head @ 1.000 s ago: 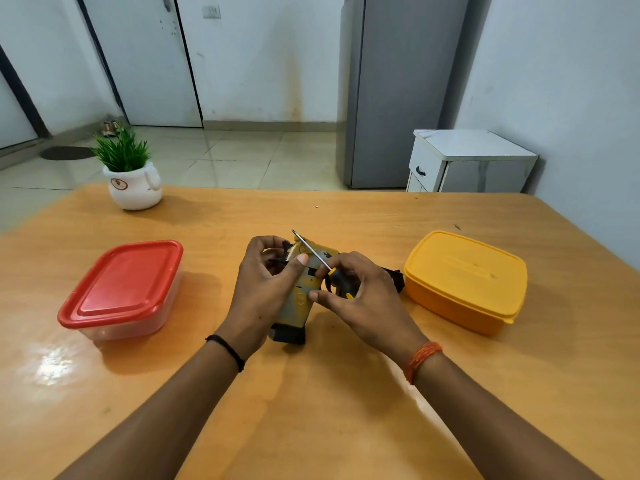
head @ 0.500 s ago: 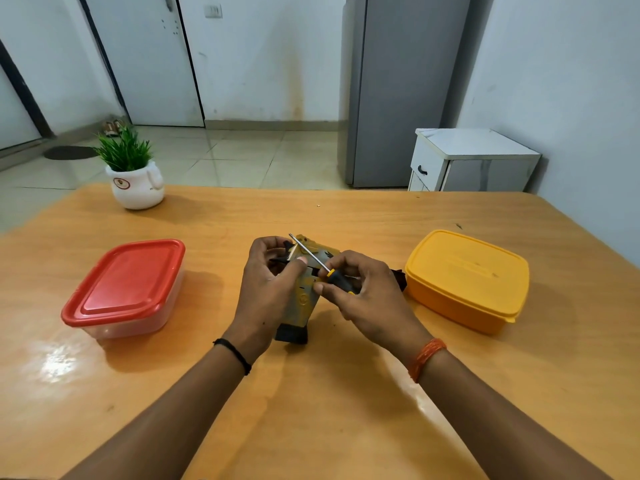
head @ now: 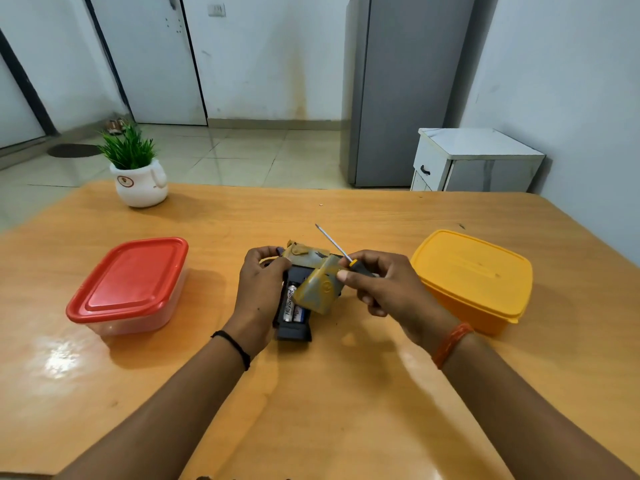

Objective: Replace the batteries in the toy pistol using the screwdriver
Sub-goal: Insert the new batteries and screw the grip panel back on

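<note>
On the wooden bench (head: pixel 346 393), the left hand (head: pixel 258 289) grips the toy pistol (head: pixel 301 282) while the right hand (head: pixel 384 285) pinches the screwdriver (head: pixel 341 252) and battery cover (head: pixel 320 289), baring old batteries (head: pixel 291 304) still to swap.

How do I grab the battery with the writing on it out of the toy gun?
Pinch the lettered battery at its near end, coming from above. It lies flat in the open grip of the toy pistol, hugging a second battery, so its sides look hard to reach. The loosened cover overhangs its far end.
</note>
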